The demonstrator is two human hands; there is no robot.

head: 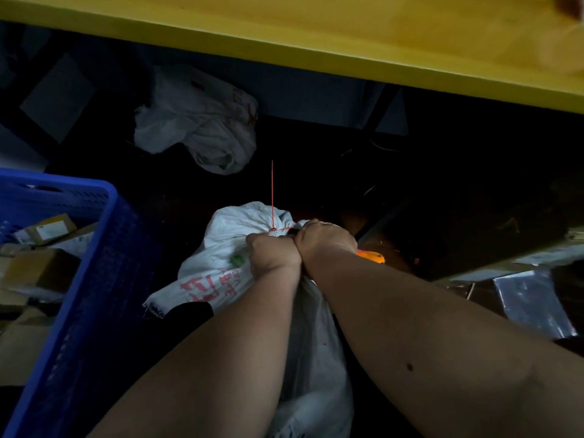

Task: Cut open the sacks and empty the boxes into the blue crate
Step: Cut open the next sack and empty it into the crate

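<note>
While I am kneeling at the dark floor under the yellow wooden tabletop (316,36), these lines are covering how things are standing.

Sack in hand: I am working on the white woven plastic sack with red lettering (221,267), lying on the floor just beside the blue perforated plastic crate (94,279).
Left hand: my left hand (273,252) is gripping the bunched neck of the sack, fingers curled round it.
Right hand: my right hand (325,238) is closing round something with an orange handle (371,257), likely the cutter, at the neck.
Tie: the thin red cord (272,197) is binding the neck and sticking straight up, uncut as far as I am seeing.
Done: brown cardboard boxes (41,267) are already lying in the crate, and a crumpled white sack (196,128) is lying further back, seemingly emptied.
Left: this sack is waiting to be cut and tipped out.
Room: the crate wall is crowding my left, the tabletop edge is hanging overhead, and a silvery foil packet (534,298) is lying to my right.
</note>
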